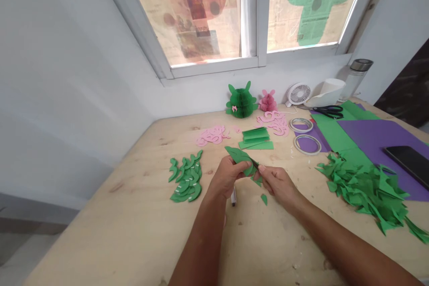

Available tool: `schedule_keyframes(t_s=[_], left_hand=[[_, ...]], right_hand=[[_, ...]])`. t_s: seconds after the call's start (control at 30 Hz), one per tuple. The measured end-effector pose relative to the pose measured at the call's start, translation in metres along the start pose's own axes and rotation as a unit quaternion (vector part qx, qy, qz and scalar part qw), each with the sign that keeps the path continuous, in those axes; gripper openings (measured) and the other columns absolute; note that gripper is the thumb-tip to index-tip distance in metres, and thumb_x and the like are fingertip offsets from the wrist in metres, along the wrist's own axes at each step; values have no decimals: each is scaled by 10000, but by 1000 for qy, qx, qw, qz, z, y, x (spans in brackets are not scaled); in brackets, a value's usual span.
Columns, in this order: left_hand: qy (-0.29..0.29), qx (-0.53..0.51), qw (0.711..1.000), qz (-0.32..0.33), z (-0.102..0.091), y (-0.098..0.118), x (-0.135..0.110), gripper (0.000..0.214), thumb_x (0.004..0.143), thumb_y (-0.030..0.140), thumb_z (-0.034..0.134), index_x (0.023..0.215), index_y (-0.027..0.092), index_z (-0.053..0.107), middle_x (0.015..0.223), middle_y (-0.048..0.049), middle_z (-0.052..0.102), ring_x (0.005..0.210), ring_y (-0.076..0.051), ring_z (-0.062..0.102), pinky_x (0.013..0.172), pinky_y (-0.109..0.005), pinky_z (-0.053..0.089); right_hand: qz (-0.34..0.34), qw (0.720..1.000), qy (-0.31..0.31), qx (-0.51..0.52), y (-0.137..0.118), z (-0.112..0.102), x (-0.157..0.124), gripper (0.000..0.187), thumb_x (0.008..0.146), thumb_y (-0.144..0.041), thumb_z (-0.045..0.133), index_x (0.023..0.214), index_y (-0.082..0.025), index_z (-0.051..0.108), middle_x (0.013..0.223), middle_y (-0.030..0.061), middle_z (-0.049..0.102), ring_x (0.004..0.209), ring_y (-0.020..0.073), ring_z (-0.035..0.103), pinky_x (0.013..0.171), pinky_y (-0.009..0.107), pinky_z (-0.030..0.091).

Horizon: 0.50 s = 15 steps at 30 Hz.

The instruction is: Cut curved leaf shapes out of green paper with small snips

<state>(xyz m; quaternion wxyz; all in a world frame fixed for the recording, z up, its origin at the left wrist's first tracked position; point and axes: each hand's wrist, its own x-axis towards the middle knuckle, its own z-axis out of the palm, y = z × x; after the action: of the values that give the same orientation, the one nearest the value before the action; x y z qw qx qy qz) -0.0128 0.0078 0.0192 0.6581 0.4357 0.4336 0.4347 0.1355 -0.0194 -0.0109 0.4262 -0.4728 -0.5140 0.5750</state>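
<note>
Both hands meet over the middle of the wooden table (134,232). My left hand (225,178) is closed on a green paper cut-out (238,155), its fingers pinching the piece from the left. My right hand (279,183) pinches the same piece from the right, perhaps with a thin tool I cannot make out. Small green scraps (264,198) lie under the hands, and a dark pen (233,196) lies on the table below my left hand. A pile of green curved cut-outs (186,178) lies to the left.
Pink cut-outs (212,135), a stack of green strips (256,137), two tape rolls (307,144), green offcuts (367,190), purple sheets (375,138), a phone (409,161), scissors (328,111), a small fan (298,94), a bottle (355,78) and green and pink honeycomb figures (240,100) surround the hands.
</note>
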Motion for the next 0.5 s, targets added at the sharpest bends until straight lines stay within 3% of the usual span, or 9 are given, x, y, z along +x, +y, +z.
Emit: schedule_keyframes(t_s=[0.5], left_hand=[[-1,2,1000,2,0,0,0,128,602,229,670,633,110,636,626,-34,598,590,-137,527,608,-286,446]], right_hand=[[5,1000,0,8,1,0,-1,465,796,-567,468,678,-137,600,411,-87,249,394,70,179,401,234,123]])
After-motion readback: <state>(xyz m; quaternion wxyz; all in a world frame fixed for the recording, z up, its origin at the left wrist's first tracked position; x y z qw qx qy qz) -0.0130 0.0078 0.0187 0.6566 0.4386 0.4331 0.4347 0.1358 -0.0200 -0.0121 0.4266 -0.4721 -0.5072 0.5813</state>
